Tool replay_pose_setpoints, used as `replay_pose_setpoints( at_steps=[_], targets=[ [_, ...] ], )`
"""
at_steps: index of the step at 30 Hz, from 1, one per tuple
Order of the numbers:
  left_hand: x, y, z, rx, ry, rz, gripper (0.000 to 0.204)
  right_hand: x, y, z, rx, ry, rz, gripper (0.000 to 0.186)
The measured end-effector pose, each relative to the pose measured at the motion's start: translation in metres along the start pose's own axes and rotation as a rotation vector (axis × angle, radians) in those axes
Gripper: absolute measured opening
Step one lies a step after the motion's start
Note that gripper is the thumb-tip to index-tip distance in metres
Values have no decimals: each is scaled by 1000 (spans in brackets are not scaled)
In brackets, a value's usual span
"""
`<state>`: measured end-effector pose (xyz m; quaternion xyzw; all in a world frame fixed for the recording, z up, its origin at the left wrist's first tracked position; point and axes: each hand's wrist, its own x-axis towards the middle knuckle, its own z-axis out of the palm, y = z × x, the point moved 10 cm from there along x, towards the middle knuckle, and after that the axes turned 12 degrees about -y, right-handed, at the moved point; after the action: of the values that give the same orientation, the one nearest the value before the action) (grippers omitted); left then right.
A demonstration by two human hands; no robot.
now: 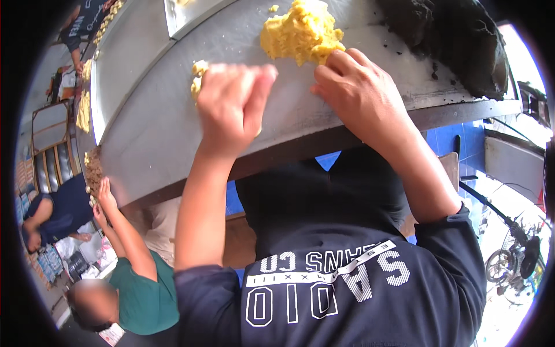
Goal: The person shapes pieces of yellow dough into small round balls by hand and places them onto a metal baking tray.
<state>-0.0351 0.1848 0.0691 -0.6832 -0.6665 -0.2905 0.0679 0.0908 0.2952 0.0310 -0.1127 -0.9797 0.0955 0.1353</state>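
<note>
A rough lump of yellow dough (300, 34) lies on the metal table at the far side. At its near right edge, my right hand (367, 95) has its fingers curled and pinched against the dough. To the left, my left hand (231, 101) is closed like a fist over the table, slightly smeared by motion. A sliver of pale yellow dough shows at the edge of its palm; the rest is hidden by the fingers. Just beyond my left hand are small dough pieces (197, 87), partly covered by it.
Pale metal trays (130, 63) stand on the left of the table (156, 139). A large black mass (451, 46) with dark crumbs sits at the far right. At the lower left, a co-worker in a green shirt (147, 295) handles small pieces beside a brown heap (93, 173).
</note>
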Motion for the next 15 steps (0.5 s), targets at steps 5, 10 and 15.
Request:
replay_pose_setpoints(
  at_steps=[5,10,15],
  targets=[
    [-95,-24,-20,280,-167,-526,16,-17,7,-12,240,2,9,12],
    [-111,-29,-5,47,-42,-643,19,-23,-13,-7,318,-49,-42,24],
    [-113,-29,-1,-70,-16,-654,13,-22,-12,-16,219,-17,8,30]
  ],
)
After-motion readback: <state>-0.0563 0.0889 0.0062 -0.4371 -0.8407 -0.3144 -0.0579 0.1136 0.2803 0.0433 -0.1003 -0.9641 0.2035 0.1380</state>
